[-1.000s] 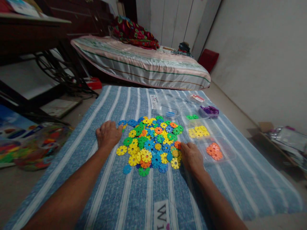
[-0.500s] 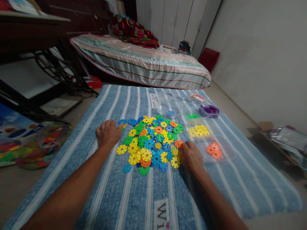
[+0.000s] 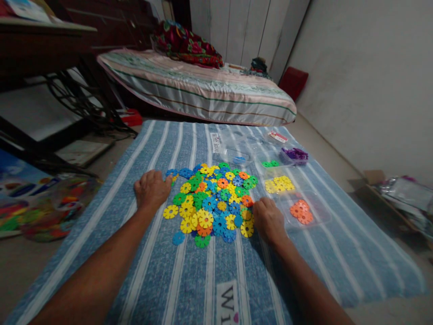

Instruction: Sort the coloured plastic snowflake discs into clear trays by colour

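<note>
A loose heap of flower-shaped plastic discs point(image 3: 209, 203) in yellow, green, blue and orange lies on the striped cloth point(image 3: 189, 289). Palm down at the heap's left edge, my left hand point(image 3: 152, 189) rests with its thumb apart from the fingers, close to some blue discs point(image 3: 172, 172). On the other side, my right hand point(image 3: 269, 220) has its fingers curled together. Its fingertips are against or right beside an orange disc point(image 3: 246, 201) at the heap's edge. What lies under those fingers is hidden.
Clear plastic boxes stand on the right: one with orange discs point(image 3: 301, 211), others with yellow discs point(image 3: 280, 184), green discs point(image 3: 270, 164), purple pieces point(image 3: 295, 154) and blue discs point(image 3: 239, 160). A small red-and-white packet point(image 3: 278, 136) lies behind. Beyond is a bed point(image 3: 203, 90).
The orange disc by my right fingertips has shifted slightly left, and the dark blue bit at those fingertips no longer shows. My left hand stays put. The view has moved slightly.
</note>
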A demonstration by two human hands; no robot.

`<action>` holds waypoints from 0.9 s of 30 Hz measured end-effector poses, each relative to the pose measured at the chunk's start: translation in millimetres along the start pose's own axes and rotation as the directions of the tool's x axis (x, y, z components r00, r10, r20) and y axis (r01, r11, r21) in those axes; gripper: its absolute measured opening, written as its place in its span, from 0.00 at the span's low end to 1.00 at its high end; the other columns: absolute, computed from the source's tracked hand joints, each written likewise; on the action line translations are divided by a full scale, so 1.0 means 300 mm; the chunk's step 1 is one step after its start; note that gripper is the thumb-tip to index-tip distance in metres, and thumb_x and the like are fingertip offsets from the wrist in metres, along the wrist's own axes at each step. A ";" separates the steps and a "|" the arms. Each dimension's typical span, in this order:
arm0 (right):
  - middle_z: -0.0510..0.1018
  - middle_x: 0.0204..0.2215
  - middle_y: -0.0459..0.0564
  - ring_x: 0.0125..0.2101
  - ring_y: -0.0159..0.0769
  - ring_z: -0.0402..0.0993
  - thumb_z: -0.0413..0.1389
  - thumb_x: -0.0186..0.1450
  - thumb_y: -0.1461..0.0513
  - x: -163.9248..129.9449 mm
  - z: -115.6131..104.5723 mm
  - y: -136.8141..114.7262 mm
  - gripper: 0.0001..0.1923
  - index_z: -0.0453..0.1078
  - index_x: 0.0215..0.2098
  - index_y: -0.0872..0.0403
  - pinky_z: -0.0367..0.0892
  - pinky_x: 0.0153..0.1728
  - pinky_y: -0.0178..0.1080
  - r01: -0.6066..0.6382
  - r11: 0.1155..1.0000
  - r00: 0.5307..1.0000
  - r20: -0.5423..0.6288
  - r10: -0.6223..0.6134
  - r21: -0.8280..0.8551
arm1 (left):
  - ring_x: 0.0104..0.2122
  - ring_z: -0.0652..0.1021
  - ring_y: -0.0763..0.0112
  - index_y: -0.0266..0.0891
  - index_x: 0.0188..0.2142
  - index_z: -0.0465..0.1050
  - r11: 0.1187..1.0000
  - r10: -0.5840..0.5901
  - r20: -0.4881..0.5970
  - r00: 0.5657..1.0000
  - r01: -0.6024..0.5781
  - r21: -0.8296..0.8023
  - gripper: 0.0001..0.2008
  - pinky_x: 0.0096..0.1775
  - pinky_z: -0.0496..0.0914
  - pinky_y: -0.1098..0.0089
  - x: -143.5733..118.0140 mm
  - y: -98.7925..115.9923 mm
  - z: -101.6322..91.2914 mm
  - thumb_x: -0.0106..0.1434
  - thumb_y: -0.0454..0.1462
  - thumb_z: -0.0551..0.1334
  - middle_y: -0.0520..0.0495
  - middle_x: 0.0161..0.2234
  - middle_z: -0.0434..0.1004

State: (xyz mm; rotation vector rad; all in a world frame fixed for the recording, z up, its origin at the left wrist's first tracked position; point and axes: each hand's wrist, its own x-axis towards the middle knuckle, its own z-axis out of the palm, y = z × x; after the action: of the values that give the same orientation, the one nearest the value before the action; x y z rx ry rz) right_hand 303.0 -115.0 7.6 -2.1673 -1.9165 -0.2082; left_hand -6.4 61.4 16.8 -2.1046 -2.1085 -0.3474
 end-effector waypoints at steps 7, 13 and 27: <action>0.75 0.28 0.49 0.31 0.33 0.69 0.46 0.72 0.64 -0.038 -0.092 0.016 0.16 0.69 0.29 0.52 0.58 0.33 0.33 0.047 0.977 0.979 -0.205 -0.003 0.208 | 0.54 0.70 0.49 0.32 0.48 0.69 0.999 -0.014 0.047 0.999 0.012 0.043 0.22 0.51 0.63 0.54 0.001 0.006 -0.007 0.69 0.47 0.48 0.31 0.52 0.72; 0.78 0.29 0.52 0.31 0.39 0.71 0.49 0.70 0.61 -0.024 -0.217 0.159 0.13 0.72 0.31 0.53 0.59 0.35 0.38 -0.119 0.992 0.881 -0.457 0.124 0.041 | 0.55 0.70 0.49 0.32 0.48 0.69 0.999 -0.017 0.048 0.999 0.015 0.038 0.21 0.52 0.63 0.54 -0.002 0.011 -0.020 0.69 0.46 0.48 0.31 0.52 0.72; 0.78 0.42 0.54 0.45 0.41 0.70 0.54 0.69 0.57 0.054 -0.060 -0.045 0.10 0.74 0.41 0.54 0.61 0.43 0.37 -0.026 0.996 0.976 0.219 0.008 0.080 | 0.54 0.71 0.45 0.34 0.46 0.71 1.000 -0.013 0.024 1.000 0.014 -0.011 0.22 0.51 0.64 0.51 -0.004 0.011 -0.016 0.69 0.47 0.47 0.27 0.50 0.73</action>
State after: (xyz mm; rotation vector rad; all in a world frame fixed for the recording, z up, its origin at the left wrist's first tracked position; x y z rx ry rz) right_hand 292.7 -103.0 30.3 -2.2306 -1.9801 0.1166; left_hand -3.4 58.9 21.2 -2.1124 -2.1401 -0.3380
